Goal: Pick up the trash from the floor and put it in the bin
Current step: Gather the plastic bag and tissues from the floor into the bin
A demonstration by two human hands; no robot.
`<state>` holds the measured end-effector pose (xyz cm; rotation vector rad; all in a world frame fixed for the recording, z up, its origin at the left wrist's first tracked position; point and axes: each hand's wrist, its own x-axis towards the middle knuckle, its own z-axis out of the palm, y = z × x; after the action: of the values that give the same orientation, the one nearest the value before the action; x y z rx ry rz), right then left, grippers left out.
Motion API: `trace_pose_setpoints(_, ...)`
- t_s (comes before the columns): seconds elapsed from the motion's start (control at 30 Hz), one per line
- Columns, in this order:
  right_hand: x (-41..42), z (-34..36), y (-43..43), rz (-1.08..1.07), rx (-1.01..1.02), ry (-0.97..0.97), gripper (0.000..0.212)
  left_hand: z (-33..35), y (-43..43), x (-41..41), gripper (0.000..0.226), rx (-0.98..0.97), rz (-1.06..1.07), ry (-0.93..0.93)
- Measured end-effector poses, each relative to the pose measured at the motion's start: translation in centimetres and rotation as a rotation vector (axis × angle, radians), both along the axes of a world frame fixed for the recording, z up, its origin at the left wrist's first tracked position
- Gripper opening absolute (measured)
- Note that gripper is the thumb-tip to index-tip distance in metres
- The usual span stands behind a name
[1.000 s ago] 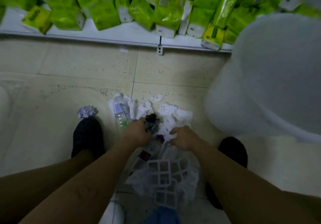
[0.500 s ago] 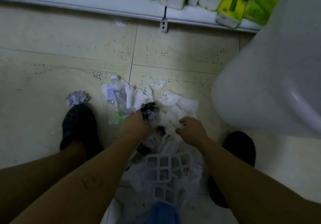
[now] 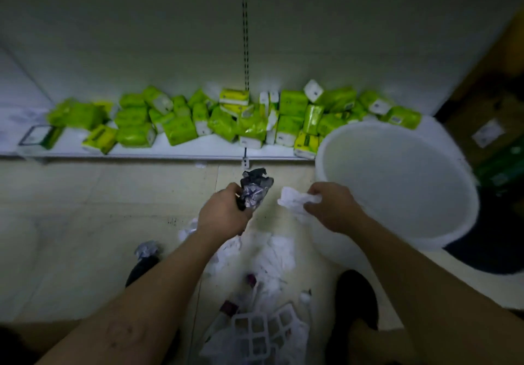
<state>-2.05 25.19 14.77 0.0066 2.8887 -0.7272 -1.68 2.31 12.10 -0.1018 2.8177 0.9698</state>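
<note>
The left hand (image 3: pixel 224 217) clutches one dark crumpled wrapper (image 3: pixel 255 187); the right hand (image 3: pixel 331 208) pinches one white crumpled tissue (image 3: pixel 295 199), both raised above the floor (image 3: pixel 85 223) beside the white bin's rim (image 3: pixel 320 149).

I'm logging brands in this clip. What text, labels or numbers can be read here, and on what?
No text is legible.
Green packs on the shelf: white labels, print too blurred.
Cardboard box: white sticker, unreadable.
Dark crumpled wrapper in the left hand: no readable print.
</note>
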Motion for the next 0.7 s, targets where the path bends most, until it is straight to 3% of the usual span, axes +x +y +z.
trace_pose_setpoints(0.1,0.1,4.2,4.2,-0.104,0.024,0.118,0.014,3.7,4.1,-0.7,0.024,0.015,-0.028,0.142)
trace_pose_setpoints(0.27,1.2,5.7,10.2,-0.441,-0.130,0.154,0.041,5.8,11.7,-1.9,0.029,0.177,-0.047,0.136)
trace_pose_setpoints(0.4,0.7,4.8,14.5,-0.562,-0.328,0.071,0.022,5.2,16.9,-3.4,0.032,0.205,-0.065,0.129)
trace_pose_setpoints(0.47,0.8,4.0,15.8,-0.533,-0.350,-0.050,0.055,4.6,19.3,-4.3,0.047,0.228,-0.084,0.111)
trace_pose_setpoints(0.53,1.0,3.1,16.0,-0.446,-0.244,-0.156,0.084,4.0,20.6,-4.6,0.066,0.228,-0.118,0.073)
trace_pose_setpoints(0.7,0.8,2.4,15.0,-0.273,-0.122,-0.187,0.082,2.3,19.8,-2.6,0.070,0.058,-0.271,0.089)
